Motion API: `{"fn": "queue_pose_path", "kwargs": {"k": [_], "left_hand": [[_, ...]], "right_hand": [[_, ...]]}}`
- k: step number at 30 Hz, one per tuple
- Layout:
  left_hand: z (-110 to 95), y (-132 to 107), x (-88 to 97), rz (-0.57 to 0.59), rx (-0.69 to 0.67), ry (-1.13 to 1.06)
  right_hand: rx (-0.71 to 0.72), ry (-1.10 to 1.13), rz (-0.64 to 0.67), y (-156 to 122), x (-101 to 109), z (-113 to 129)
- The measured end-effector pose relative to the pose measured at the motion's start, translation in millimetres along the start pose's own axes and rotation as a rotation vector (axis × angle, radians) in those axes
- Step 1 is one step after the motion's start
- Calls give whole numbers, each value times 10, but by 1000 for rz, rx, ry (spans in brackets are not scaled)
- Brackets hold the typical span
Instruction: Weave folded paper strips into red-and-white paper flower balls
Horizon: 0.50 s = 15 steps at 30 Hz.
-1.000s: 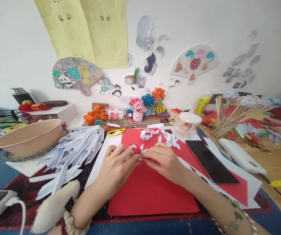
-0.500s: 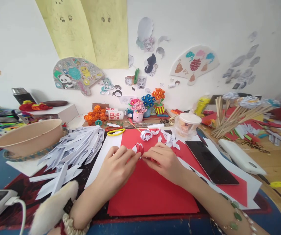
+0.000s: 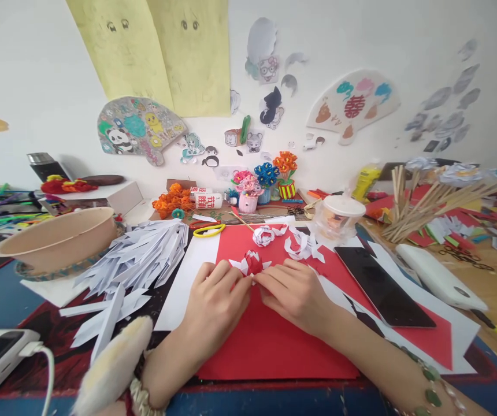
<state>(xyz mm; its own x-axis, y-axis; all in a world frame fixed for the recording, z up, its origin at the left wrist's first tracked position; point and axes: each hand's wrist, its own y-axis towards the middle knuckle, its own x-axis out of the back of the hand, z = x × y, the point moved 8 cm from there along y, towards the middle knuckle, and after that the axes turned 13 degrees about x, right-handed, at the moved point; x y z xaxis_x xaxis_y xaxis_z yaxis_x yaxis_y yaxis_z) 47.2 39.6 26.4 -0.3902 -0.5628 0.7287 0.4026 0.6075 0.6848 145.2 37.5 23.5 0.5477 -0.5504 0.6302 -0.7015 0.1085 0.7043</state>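
My left hand (image 3: 221, 297) and my right hand (image 3: 294, 289) meet over the red paper (image 3: 274, 346), fingertips pinched together. Between them is a red-and-white paper flower (image 3: 253, 263), its folded petals showing just beyond my fingers; its lower part is hidden by them. Just past it lies another paper flower (image 3: 263, 236), mostly white, with a thin stick (image 3: 243, 218) beside it. Curled white paper pieces (image 3: 303, 244) rest to its right. Yellow-handled scissors (image 3: 209, 231) lie beyond my left hand.
Folded white paper strips (image 3: 140, 254) are heaped at left beside a tan basin (image 3: 53, 237). A black phone (image 3: 382, 286), a white power bank (image 3: 441, 277) and a lidded cup (image 3: 339, 215) stand or lie at right. Wooden sticks (image 3: 422, 202) with paper flowers are bundled behind.
The view has shifted slightly, so the scene sits a little to the right. The held flower has turned and shows more of its red-and-white petals above my fingers.
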Motion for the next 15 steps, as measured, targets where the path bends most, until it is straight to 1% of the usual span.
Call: {"fn": "queue_pose_path", "kwargs": {"k": [3,5,7,10,13,15], "left_hand": [[-18,-14,-4,27,-32,13],[-40,-29,-17,46,-76,39],[-66,-47,-32,63,-132,70],[-83,-67,-42,81,-196,101],[-52,-64,-15,61,-185,83],[-32,-64,-11,58,-170,56]], "right_hand": [[29,28,32,-11,-28,18],[20,65,56,-26,-55,8],[-6,131,67,-46,-82,-12],[-90,256,43,-87,-111,-73],[-163,338,10,-124,-122,-133],[-170,361,17,-133,-132,-142]]}}
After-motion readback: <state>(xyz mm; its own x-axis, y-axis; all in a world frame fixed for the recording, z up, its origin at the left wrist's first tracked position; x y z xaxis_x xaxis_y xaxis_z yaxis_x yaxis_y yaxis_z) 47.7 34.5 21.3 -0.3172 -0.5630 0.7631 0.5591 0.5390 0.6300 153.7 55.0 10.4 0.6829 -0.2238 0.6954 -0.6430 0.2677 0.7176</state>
